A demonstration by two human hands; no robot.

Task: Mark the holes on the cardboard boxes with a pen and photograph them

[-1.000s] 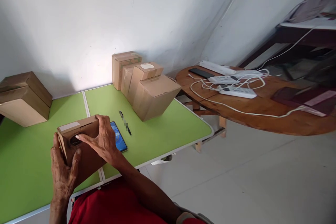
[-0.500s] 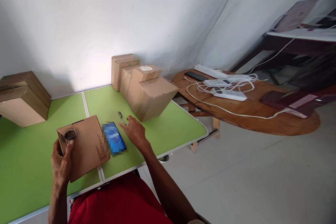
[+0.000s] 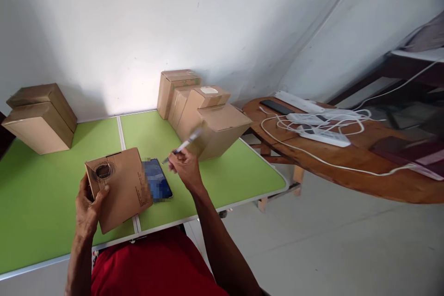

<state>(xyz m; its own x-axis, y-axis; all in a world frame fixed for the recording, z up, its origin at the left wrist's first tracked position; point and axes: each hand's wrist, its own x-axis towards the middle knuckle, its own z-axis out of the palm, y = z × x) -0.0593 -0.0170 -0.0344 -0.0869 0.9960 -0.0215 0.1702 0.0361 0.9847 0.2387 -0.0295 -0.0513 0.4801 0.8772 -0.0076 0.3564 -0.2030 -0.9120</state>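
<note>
My left hand (image 3: 90,206) grips the left side of a cardboard box (image 3: 121,189), its thumb on the top face below a dark scribbled ring. Small printed text runs along the box's right edge. In my right hand (image 3: 187,169) is a pen (image 3: 189,141), pinched between the fingers and slightly blurred, its lower end pointing down and left. A phone (image 3: 157,180) with a dim bluish screen, partly pixelated, lies on the green table (image 3: 222,185) between the box and my right hand.
Stacked cardboard boxes (image 3: 215,125) stand against the wall beyond my right hand, and more boxes (image 3: 43,122) at the far left. A round wooden table (image 3: 312,171) on the right carries white power strips (image 3: 324,135) with tangled cables and a dark object (image 3: 275,107).
My right hand has picked the pen up off the table and now holds it raised. The phone screen has dimmed. The view has shifted slightly, while my left hand stays on the box.
</note>
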